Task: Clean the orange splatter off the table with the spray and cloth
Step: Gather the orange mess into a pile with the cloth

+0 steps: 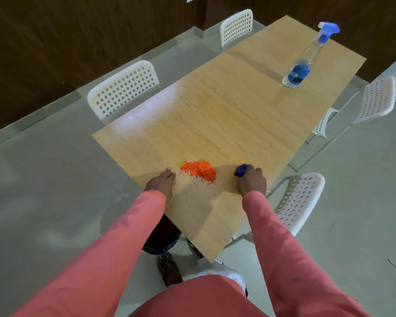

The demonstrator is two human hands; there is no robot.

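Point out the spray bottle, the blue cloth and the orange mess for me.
Clear spray bottle with blue trigger point(298, 73): head view, on its blue label.
Crumpled blue cloth point(241, 170): head view, on the bunched end showing.
Orange granular pile point(199, 169): head view, on its dense middle.

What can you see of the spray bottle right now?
The spray bottle stands upright at the far right end of the wooden table, beyond both hands, with nothing touching it. Its clear plastic body holds blue liquid in roughly the lower part and carries a small label. The long clear neck ends in a blue trigger head with a white nozzle pointing left.
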